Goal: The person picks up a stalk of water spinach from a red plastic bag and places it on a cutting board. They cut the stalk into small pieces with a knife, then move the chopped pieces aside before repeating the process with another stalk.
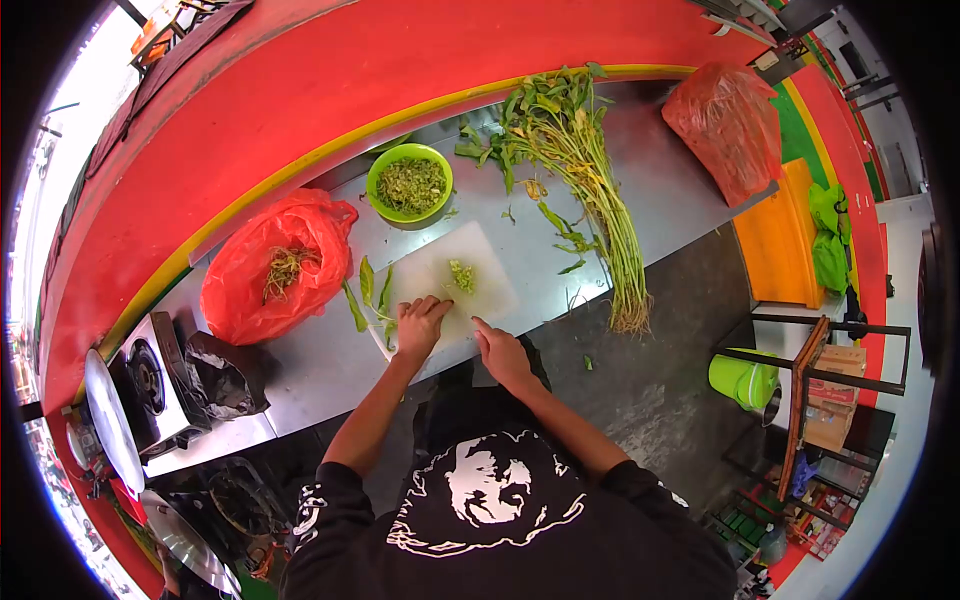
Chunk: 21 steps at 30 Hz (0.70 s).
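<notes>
My left hand [420, 324] is low over the white cutting board [492, 262], fingers curled down and pressed on leafy green stems. Long leaves [384, 292] stick out to its left, past the board's edge. Just beyond my fingertips lies a small heap of chopped green stems [461, 276]. My right hand [502, 356] is at the board's near edge, closed with the index finger stretched forward; what it grips is too thin or hidden to make out. Behind the board stands a lime green bowl [447, 186] filled with chopped greens.
A large bundle of leafy stems [600, 190] lies across the metal counter [680, 190], roots over its front edge. A red plastic bag [240, 270] with trimmings is at left, another red bag [725, 125] at far right. A stove [150, 380] stands at the left end.
</notes>
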{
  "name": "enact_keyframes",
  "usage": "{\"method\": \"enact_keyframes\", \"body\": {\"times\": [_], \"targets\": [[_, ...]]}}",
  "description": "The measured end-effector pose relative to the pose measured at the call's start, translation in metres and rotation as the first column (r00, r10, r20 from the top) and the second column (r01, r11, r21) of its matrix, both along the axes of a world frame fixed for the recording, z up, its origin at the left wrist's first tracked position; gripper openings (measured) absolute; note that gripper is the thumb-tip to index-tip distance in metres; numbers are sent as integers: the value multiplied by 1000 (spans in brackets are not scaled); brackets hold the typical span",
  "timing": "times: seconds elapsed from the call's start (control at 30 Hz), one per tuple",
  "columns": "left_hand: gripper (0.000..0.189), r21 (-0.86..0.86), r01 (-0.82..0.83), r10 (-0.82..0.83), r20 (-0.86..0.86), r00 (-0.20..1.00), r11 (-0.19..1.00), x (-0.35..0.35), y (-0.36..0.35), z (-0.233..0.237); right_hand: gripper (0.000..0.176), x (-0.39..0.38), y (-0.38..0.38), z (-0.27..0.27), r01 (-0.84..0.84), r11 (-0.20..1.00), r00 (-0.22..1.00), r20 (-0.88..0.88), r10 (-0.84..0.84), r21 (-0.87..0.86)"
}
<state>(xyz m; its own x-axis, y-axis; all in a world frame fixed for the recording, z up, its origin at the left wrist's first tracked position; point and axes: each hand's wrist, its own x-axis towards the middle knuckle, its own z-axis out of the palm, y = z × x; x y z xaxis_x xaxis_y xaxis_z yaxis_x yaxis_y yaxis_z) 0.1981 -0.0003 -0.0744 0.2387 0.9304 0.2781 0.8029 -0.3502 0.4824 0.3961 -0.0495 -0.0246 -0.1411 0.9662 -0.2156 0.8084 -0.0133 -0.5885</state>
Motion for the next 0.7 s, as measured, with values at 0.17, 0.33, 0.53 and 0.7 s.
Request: {"method": "enact_keyframes", "body": {"times": [0.17, 0.33, 0.53, 0.7], "targets": [[18, -12, -25, 25, 9, 1000, 1000, 1, 0, 1, 34, 9, -14, 4, 5, 1000, 1000, 12, -5, 21], [18, -19, -24, 25, 42, 999, 1000, 0, -1, -1, 35, 4, -21, -22, 5, 990, 1000, 0, -5, 139], [18, -33, -15, 15, 15, 1000, 999, 0, 3, -2, 34, -4, 6, -9, -5, 999, 998, -67, 8, 54], [17, -8, -26, 27, 32, 999, 1000, 0, 3, -1, 35, -1, -8, -8, 0, 999, 999, -45, 2, 52]]}}
